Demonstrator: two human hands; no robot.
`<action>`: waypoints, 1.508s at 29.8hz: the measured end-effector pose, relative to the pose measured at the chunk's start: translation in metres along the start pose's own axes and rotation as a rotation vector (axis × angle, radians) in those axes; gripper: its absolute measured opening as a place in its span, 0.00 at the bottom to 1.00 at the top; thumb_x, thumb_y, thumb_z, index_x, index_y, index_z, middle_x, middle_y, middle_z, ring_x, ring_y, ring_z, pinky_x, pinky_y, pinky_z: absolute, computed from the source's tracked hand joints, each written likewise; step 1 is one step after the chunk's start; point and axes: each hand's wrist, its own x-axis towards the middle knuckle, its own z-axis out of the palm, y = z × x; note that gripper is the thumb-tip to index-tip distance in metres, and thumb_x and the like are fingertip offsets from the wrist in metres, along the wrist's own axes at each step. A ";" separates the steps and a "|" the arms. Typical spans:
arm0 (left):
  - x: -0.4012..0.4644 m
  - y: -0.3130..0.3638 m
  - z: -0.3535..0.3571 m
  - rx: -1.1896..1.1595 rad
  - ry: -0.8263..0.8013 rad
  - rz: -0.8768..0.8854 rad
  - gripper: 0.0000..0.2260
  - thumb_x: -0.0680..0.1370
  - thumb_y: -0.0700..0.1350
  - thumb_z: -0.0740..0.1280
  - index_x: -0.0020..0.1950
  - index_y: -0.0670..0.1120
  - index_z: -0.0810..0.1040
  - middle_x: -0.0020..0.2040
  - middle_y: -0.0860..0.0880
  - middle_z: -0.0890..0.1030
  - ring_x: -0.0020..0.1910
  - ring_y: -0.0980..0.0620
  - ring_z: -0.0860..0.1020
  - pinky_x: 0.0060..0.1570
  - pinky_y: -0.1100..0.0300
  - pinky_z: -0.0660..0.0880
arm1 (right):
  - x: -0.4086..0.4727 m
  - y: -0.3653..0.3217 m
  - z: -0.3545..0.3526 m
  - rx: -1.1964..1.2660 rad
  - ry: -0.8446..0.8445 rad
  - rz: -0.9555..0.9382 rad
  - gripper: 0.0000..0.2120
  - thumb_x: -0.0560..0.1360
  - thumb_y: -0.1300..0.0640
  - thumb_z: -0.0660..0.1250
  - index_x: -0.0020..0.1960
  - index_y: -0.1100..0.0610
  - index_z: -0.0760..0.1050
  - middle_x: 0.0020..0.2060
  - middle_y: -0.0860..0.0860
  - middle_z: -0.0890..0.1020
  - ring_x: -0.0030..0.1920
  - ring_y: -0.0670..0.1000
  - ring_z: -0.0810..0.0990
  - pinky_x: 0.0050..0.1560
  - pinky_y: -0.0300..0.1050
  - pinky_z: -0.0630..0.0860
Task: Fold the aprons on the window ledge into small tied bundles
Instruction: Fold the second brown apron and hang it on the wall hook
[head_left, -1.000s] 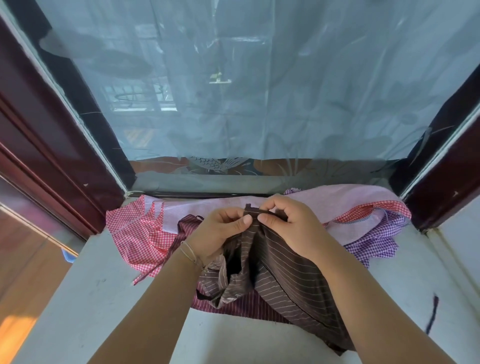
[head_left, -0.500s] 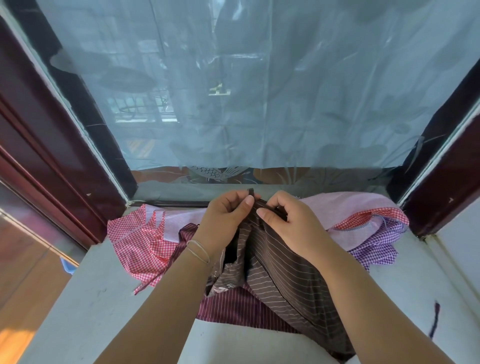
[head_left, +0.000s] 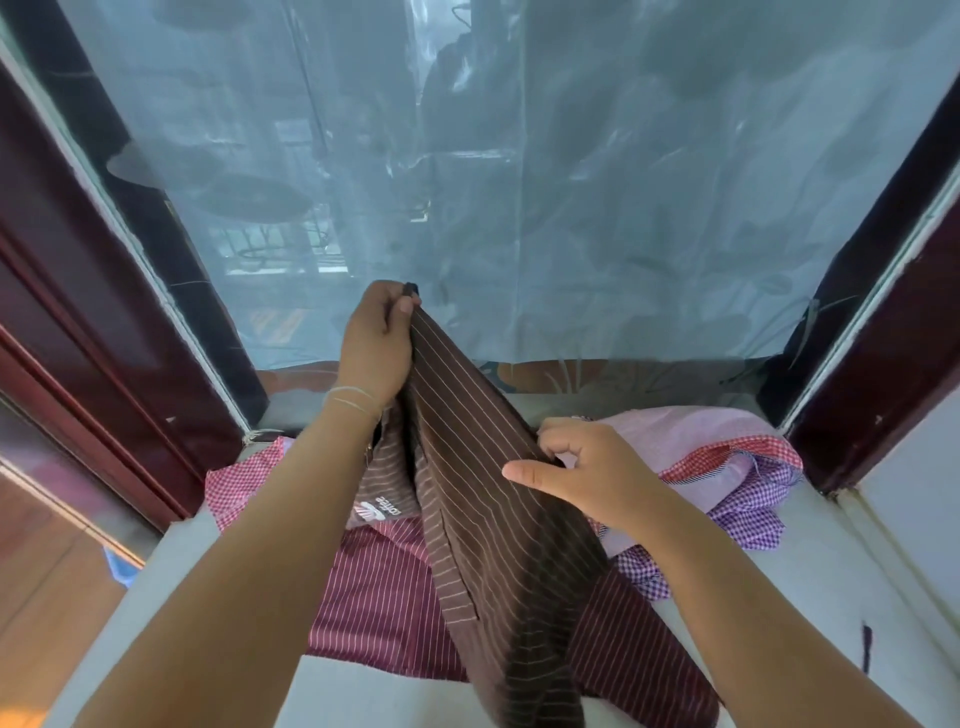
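A brown apron with thin white stripes (head_left: 483, 467) is lifted off the pale ledge (head_left: 218, 587). My left hand (head_left: 376, 343) pinches its top corner, raised high in front of the window. My right hand (head_left: 582, 467) grips the apron's right edge lower down, thumb stretched out. A printed logo shows on the cloth below my left wrist. Under it lies a maroon striped apron (head_left: 379, 592). A red checked apron (head_left: 234, 483) lies at the left. A pink apron (head_left: 691, 431) and a purple checked one (head_left: 753, 504) are heaped at the right.
The covered window pane (head_left: 519, 182) stands right behind the ledge. Dark red frames (head_left: 78, 291) close in both sides. A white wall (head_left: 914, 499) and a dark mark on the ledge are at the right. Wooden floor shows at the lower left.
My left hand has risen with the apron's top corner. My right hand has slid down and to the right along its edge, spreading the cloth out. The camera has tilted up.
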 end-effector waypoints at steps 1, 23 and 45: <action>0.004 0.000 -0.002 0.002 0.017 0.010 0.06 0.82 0.40 0.58 0.50 0.46 0.73 0.43 0.53 0.76 0.42 0.55 0.73 0.40 0.67 0.67 | 0.000 -0.001 0.001 -0.002 -0.017 0.009 0.27 0.67 0.33 0.67 0.30 0.57 0.70 0.29 0.51 0.72 0.31 0.50 0.73 0.36 0.48 0.72; 0.011 0.047 -0.009 -0.072 -0.437 0.259 0.09 0.82 0.42 0.61 0.46 0.52 0.76 0.33 0.60 0.76 0.33 0.60 0.71 0.35 0.66 0.68 | 0.036 -0.033 0.000 0.300 -0.072 0.075 0.07 0.76 0.54 0.68 0.43 0.57 0.78 0.37 0.48 0.81 0.35 0.39 0.79 0.40 0.33 0.75; 0.023 0.032 -0.003 0.000 0.162 0.040 0.05 0.81 0.42 0.60 0.46 0.48 0.74 0.41 0.54 0.78 0.44 0.52 0.75 0.48 0.59 0.72 | 0.032 0.019 0.012 -0.359 -0.181 0.129 0.10 0.78 0.48 0.63 0.39 0.50 0.69 0.42 0.47 0.74 0.34 0.44 0.73 0.36 0.38 0.73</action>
